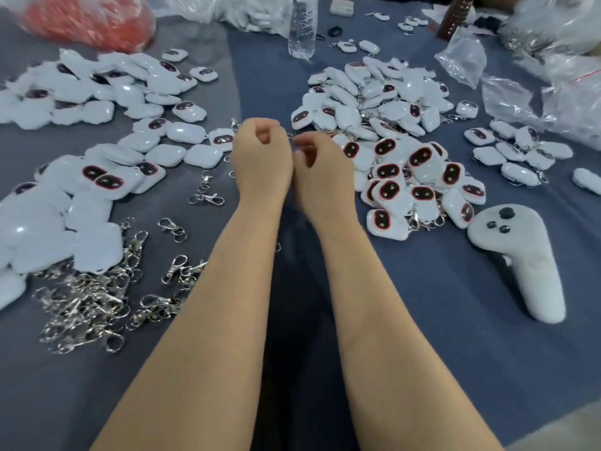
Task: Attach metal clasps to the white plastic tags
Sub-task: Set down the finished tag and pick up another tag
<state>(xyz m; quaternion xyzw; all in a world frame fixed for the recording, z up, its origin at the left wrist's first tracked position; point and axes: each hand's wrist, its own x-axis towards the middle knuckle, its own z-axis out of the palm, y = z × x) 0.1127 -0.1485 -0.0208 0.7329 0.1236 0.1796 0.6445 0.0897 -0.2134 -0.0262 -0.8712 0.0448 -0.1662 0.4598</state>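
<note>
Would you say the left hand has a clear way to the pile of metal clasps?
Likely yes: the pile of metal clasps lies mostly uncovered beside the left forearm, though the left hand has its fingers curled.

White tags [94, 252] heaped beside loose silver clasps [84, 304].

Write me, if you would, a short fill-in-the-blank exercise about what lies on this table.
1. The loose metal clasps lie heaped on the person's ____ side.
2. The white controller lies on the person's ____ side.
3. The clear water bottle is not lying down but standing ____.

Missing words: left; right; upright.
</note>
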